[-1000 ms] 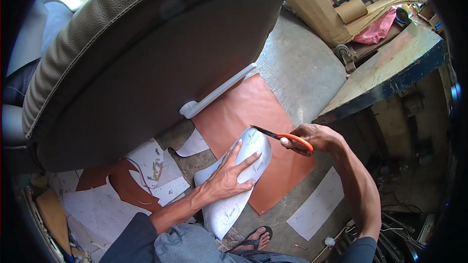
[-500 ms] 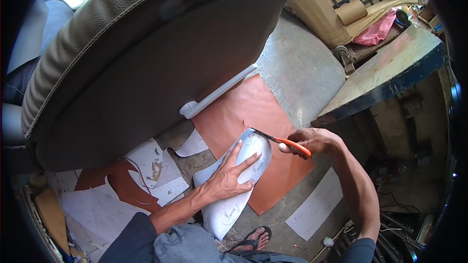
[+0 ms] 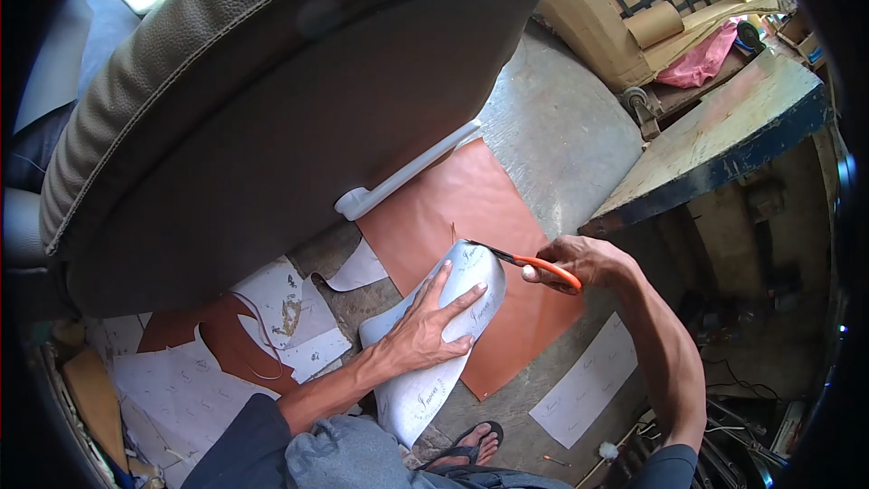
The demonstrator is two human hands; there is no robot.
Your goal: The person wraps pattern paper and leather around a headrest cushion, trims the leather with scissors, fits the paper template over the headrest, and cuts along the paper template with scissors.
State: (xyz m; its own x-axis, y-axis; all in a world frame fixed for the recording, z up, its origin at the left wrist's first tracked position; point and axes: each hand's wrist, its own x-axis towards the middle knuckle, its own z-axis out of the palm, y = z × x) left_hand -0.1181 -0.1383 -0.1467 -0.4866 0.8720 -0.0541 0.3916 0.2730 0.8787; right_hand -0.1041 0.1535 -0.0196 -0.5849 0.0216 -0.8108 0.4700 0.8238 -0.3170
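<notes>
My left hand lies with fingers spread on a white printed sheet, which curls at its upper end. Beneath it is a large reddish-brown sheet, looking like leather or vinyl, spread on the floor. My right hand grips the orange handles of a pair of scissors. Their dark blades point left and meet the top edge of the white sheet. I cannot tell how far the blades are apart. A thin brown sliver stands just beyond the scissor tips.
A big dark padded seat piece fills the upper left. Brown and white offcuts lie at lower left. A white strip rests on the floor at right. A worn board and a wooden frame stand upper right; metal tools lie lower right.
Little differs. The scissors and my right hand have shifted very slightly, and the curled end of the white sheet has moved a touch. My left hand stays in place.
</notes>
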